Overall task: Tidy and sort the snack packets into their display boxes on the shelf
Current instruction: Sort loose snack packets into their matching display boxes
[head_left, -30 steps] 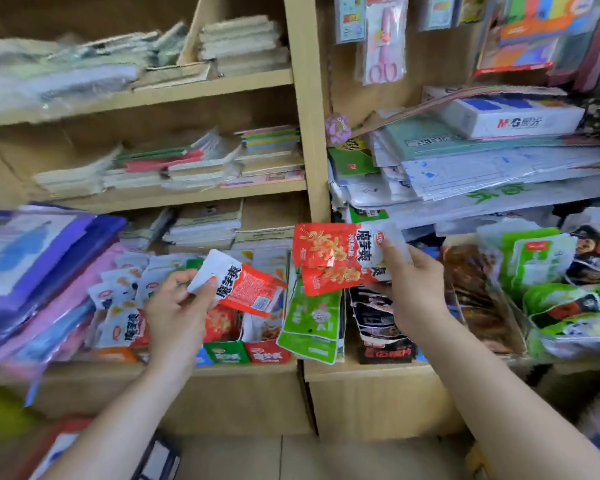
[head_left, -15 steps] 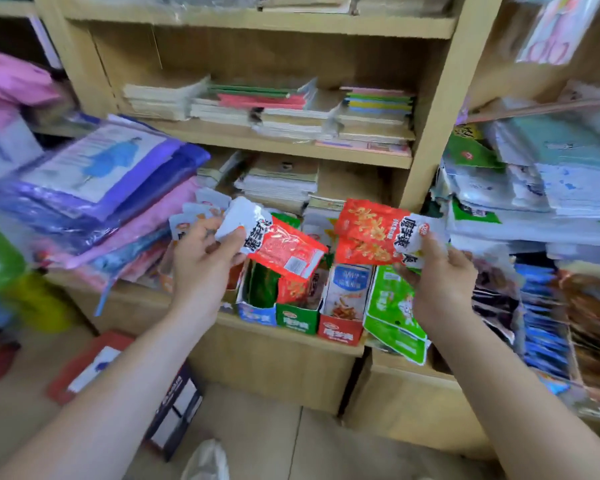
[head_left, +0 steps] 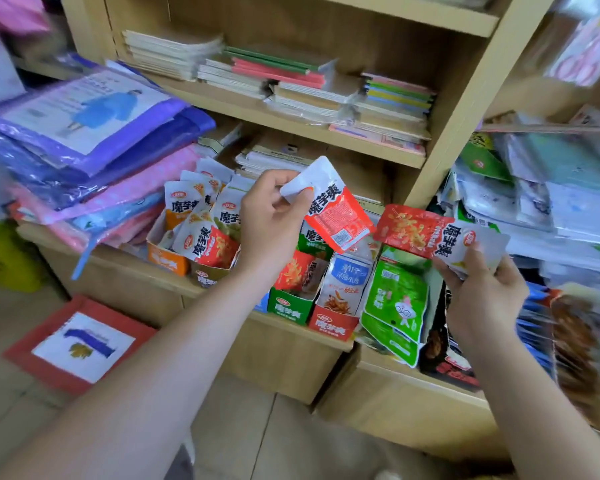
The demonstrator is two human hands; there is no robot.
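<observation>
shelf [head_left: 465, 98]: a wooden unit, on whose lower ledge the snack stock is kept.
purple packs [head_left: 84, 126]: stacked at the left end of the ledge.
notebooks [head_left: 312, 88]: laid in piles on the board above the snacks.
display boxes: an orange box [head_left: 165, 259], a green box [head_left: 290, 308] and a red box [head_left: 331, 327] are stood along the ledge, with packets upright in them.
green packets [head_left: 395, 303]: leaned just right of the red box.
left hand [head_left: 274, 220]: raised over the boxes; a red-and-white packet [head_left: 333, 209] is pinched by its white end and hangs tilted.
right hand [head_left: 485, 292]: raised over the green packets; a stack of red packets [head_left: 430, 233] is gripped by its white end.
held lots: just beside each other; contact cannot be told.
</observation>
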